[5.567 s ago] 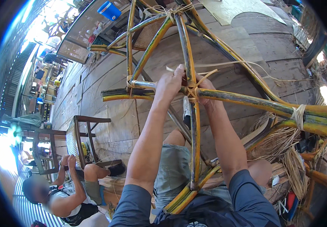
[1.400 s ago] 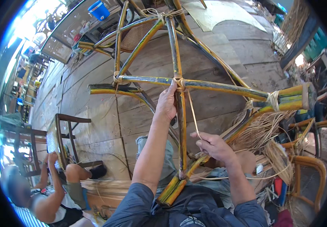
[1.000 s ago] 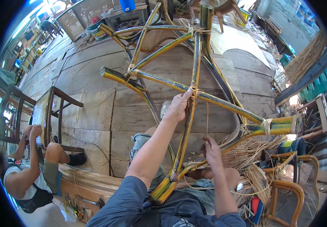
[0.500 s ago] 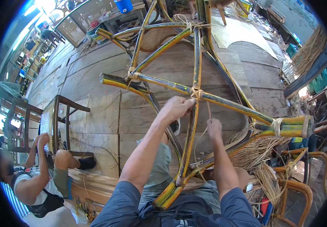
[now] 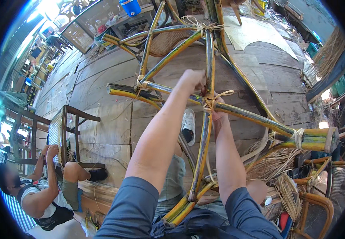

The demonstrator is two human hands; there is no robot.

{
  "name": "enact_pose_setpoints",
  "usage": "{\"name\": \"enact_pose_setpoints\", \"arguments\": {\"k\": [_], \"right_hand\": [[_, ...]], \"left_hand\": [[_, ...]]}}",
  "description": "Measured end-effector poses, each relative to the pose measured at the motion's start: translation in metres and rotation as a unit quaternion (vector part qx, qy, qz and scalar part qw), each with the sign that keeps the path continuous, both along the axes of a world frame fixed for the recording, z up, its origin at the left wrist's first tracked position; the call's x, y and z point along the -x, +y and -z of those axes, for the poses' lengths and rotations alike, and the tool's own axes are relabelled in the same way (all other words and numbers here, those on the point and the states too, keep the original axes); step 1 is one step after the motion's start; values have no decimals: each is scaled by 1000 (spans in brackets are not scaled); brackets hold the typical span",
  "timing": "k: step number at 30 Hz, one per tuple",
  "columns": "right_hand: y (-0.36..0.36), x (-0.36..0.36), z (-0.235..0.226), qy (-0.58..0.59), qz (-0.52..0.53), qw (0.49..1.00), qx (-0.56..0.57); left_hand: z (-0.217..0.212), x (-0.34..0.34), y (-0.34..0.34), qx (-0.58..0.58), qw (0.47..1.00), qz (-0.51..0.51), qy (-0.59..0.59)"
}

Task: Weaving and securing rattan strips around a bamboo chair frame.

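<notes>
The yellow-and-black frame of round cane-like poles spans the middle of the grey-brown plank floor, from near its far edge down to your lap. Toward the floor's left edge, a co-worker in a light sleeveless top sits with both hands at a dark brown wooden chair that has a pale woven panel. Toward the floor's far left corner, a blue-and-white rounded container stands on a grey bench. Nearer the middle, a white shoe shows just left of the frame's upright pole.

Your left hand is at that pole, just above the central crossing; its fingers are curled, though I cannot tell whether they are clamped on anything. A tan flat strip wraps the crossing, and a loop of it sticks out to the right. Your right hand is just below and right of the crossing, mostly behind the crossbar, so I cannot tell how its fingers stand. Toward the floor's right edge hangs a straw-coloured bundle of strips, with a brown curved rattan chair frame beside it.
</notes>
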State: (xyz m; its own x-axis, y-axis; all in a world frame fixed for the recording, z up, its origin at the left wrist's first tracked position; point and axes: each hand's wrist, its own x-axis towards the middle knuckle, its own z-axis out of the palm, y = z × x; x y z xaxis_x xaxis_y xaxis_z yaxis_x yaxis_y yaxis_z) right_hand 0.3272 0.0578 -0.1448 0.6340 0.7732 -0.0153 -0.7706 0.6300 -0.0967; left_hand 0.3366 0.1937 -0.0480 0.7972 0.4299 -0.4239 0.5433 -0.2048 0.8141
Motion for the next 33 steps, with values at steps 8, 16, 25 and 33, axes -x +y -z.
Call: {"name": "enact_pose_setpoints", "arguments": {"k": [8,16,25,33], "right_hand": [[-30,30,-8,-91,61,968,226],[-108,72,-131,-275,47,807,520],[-83,38,-180,-512,203,465,693],[-72,-29,-126,-686,-205,231,658]], "left_hand": [[-47,47,-49,171,915,-18,-364],[-10,73,-51,223,900,9,-374],[-5,77,-47,224,887,-36,-403],[8,72,-50,206,885,-34,-416]]}}
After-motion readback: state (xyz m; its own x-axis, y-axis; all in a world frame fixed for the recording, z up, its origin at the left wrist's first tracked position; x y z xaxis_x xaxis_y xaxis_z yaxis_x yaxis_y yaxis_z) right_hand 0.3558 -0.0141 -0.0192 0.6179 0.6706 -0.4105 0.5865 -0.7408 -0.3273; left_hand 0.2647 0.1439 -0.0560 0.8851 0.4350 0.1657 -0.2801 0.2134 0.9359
